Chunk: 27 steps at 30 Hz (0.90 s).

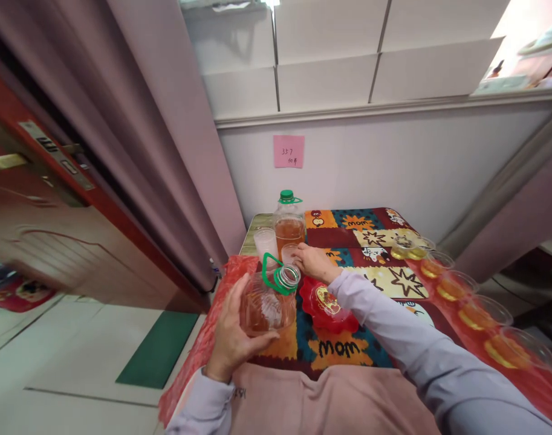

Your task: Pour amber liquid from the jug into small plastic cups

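My left hand (233, 329) is wrapped around the side of a clear plastic jug (269, 308) of amber liquid. The jug has an uncapped mouth and a green carry handle, and it leans toward me. Just beyond it, my right hand (317, 262) pinches the rim of a clear plastic cup (288, 254). A stack of whitish plastic cups (264, 244) stands left of that cup. Behind them is a second jug (290, 226) with a green cap, also filled with amber liquid. Below my right forearm lies a red scalloped dish (327, 305).
Several clear cups of yellow liquid (450, 287) line the table's right side. A patterned mat (357, 235) and red plastic sheeting (194, 362) cover the table. The wall (370, 163) bounds the back; a wooden door (85, 241) stands left.
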### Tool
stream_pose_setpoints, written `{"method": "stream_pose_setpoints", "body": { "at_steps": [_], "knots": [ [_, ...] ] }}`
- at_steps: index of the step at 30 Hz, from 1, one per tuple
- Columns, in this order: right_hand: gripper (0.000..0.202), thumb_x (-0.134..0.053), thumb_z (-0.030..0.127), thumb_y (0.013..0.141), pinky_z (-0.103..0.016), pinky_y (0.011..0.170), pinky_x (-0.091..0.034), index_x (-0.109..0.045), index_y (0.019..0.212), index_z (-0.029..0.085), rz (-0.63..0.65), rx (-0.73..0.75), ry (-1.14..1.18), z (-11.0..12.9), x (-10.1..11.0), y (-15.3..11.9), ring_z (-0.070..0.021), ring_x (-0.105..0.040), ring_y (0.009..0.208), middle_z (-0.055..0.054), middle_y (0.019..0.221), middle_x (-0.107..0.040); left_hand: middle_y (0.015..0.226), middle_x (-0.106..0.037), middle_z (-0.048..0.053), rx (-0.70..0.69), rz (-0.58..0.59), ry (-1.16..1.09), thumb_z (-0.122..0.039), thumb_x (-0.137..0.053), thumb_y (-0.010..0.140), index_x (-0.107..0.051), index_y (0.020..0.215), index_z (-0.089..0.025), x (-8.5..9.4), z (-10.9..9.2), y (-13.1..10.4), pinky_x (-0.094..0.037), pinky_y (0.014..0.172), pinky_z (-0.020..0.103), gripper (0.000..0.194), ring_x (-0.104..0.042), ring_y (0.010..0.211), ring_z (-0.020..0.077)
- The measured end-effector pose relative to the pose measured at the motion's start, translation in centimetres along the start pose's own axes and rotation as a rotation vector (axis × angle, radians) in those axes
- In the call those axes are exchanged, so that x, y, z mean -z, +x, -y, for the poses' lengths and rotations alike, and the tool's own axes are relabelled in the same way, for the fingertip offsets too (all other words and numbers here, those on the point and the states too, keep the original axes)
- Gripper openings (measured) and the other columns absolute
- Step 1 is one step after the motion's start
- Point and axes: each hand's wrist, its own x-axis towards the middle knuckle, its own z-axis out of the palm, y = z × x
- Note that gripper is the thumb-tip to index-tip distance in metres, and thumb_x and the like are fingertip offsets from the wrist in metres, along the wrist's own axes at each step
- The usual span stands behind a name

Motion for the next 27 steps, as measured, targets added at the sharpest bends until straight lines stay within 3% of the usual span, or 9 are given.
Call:
{"method": "stream_pose_setpoints", "body": {
  "at_steps": [4,11,13,16,20,22,24,27],
  "knots": [
    [0.021,-0.061,0.021,0.104,-0.028,0.085,-0.052,-0.082,0.099,0.02,0.008,0.015,0.008,-0.2,-0.5,0.6,-0.0221,-0.075,0.102,-0.011,0.116,-0.079,0.167,-0.05,0.018,-0.029,0.024,-0.109,-0.07,-0.089,0.072,-0.034,0.167,-0.028,0.1,0.1,-0.1,-0.044,0.125,0.061,0.118,-0.051,0.154,0.0401],
    [0.006,-0.078,0.017,0.091,-0.028,0.078,-0.051,-0.08,0.087,0.021,-0.138,-0.02,0.101,-1.0,-1.4,0.7,-0.02,-0.074,0.087,-0.007,0.097,-0.081,0.164,-0.052,0.02,0.033,0.025,-0.14,-0.063,-0.097,0.064,-0.033,0.169,-0.028,0.3,0.2,-0.1,-0.047,0.122,0.062,0.127,-0.054,0.151,0.0427],
    [0.005,-0.081,0.018,0.089,-0.027,0.075,-0.051,-0.079,0.085,0.021,-0.192,-0.023,0.135,-1.0,-1.1,0.7,-0.0188,-0.073,0.083,-0.005,0.092,-0.08,0.163,-0.054,0.02,0.036,0.022,-0.145,-0.061,-0.098,0.064,-0.033,0.17,-0.029,0.4,0.2,-0.1,-0.05,0.12,0.061,0.128,-0.056,0.148,0.0424],
    [0.01,-0.077,0.025,0.096,-0.028,0.08,-0.053,-0.079,0.087,0.021,-0.283,-0.016,0.172,-1.1,0.5,0.0,-0.0191,-0.073,0.087,-0.006,0.095,-0.08,0.161,-0.056,0.019,0.009,0.004,-0.148,-0.059,-0.097,0.065,-0.033,0.169,-0.028,0.4,0.3,-0.1,-0.051,0.119,0.059,0.126,-0.059,0.145,0.0414],
    [0.018,-0.063,0.034,0.105,-0.029,0.083,-0.054,-0.077,0.103,0.023,-0.493,-0.008,0.237,-2.5,3.2,-3.8,-0.0201,-0.073,0.091,-0.008,0.104,-0.079,0.161,-0.057,0.019,0.003,0.002,-0.146,-0.061,-0.097,0.066,-0.033,0.169,-0.028,0.3,0.3,0.0,-0.05,0.12,0.059,0.125,-0.059,0.146,0.0412],
    [0.018,-0.063,0.036,0.105,-0.03,0.081,-0.054,-0.076,0.103,0.024,-0.575,-0.009,0.252,-3.7,3.3,-6.8,-0.0208,-0.073,0.089,-0.007,0.102,-0.079,0.162,-0.055,0.019,0.006,0.008,-0.154,-0.062,-0.096,0.067,-0.033,0.169,-0.027,0.3,0.3,0.1,-0.05,0.12,0.059,0.125,-0.057,0.147,0.0413],
    [0.017,-0.062,0.033,0.104,-0.031,0.08,-0.054,-0.075,0.097,0.025,-0.547,-0.019,0.232,-4.8,2.0,-9.8,-0.0218,-0.074,0.089,-0.007,0.1,-0.078,0.162,-0.055,0.02,0.01,0.01,-0.159,-0.064,-0.095,0.067,-0.034,0.169,-0.026,0.3,0.3,0.2,-0.05,0.12,0.059,0.125,-0.057,0.147,0.0413],
    [0.02,-0.061,0.03,0.104,-0.034,0.079,-0.056,-0.074,0.09,0.025,-0.402,-0.036,0.209,-5.8,-1.7,-13.5,-0.0238,-0.076,0.091,-0.007,0.103,-0.079,0.16,-0.057,0.02,0.031,0.02,-0.167,-0.066,-0.094,0.068,-0.034,0.168,-0.025,0.2,0.2,0.2,-0.052,0.119,0.058,0.123,-0.059,0.146,0.041]
  ]
}}
